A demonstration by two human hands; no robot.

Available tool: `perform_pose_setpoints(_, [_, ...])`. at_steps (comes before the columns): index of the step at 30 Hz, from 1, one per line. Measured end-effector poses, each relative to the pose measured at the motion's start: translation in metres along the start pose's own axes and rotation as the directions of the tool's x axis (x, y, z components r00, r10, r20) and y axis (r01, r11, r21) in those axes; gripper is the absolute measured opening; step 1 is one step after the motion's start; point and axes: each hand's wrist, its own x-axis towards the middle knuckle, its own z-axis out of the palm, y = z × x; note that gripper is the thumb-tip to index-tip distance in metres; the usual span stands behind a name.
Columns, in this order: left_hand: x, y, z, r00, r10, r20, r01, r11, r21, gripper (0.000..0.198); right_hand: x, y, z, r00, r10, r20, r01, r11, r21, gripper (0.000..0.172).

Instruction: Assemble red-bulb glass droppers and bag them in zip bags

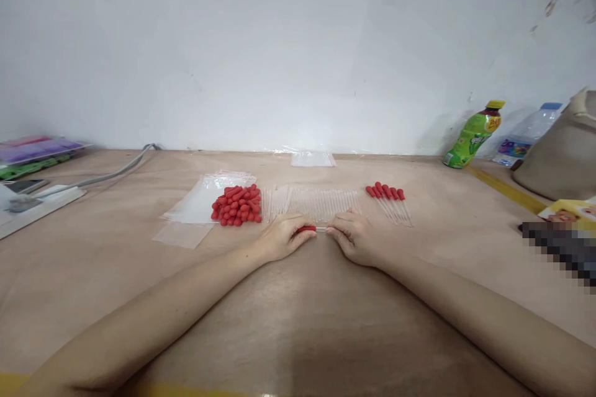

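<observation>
My left hand [287, 236] is closed on a red rubber bulb [307, 229], pinched between thumb and fingers. A clear glass dropper tube [321, 229] runs from the bulb's open end to my right hand [352, 237], which grips its other end. How deep the tube sits in the bulb cannot be made out. Just beyond my hands lies a row of clear tubes [323, 200]. A pile of red bulbs [236, 205] is left of the row, partly over clear plastic bags [195, 201]. To the right, several droppers with red bulbs fitted [387, 198] lie side by side.
Another small plastic bag [313, 159] lies by the wall. At right stand a green drink bottle [474, 135], a clear bottle [528, 135] and a beige bag [561, 149], with a dark pixelated object [561, 251] nearer. A grey cable [116, 172] and purple packet [37, 150] are left.
</observation>
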Motion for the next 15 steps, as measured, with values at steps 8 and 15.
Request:
perform_pose_setpoints(8, [-0.0006,-0.002,0.0008,0.999,0.033,-0.011,-0.033,0.999,0.041,0.019,0.0065,-0.0014,-0.0021,0.977,0.165,0.136,-0.191,0.959,0.209,0.023])
perform_pose_setpoints(15, [-0.0012,-0.0065,0.0029,0.998,0.046,-0.05,-0.045,0.999,0.015,0.021,0.007,0.0049,0.0055,0.949,0.224,0.22,-0.289,0.896,0.336,0.029])
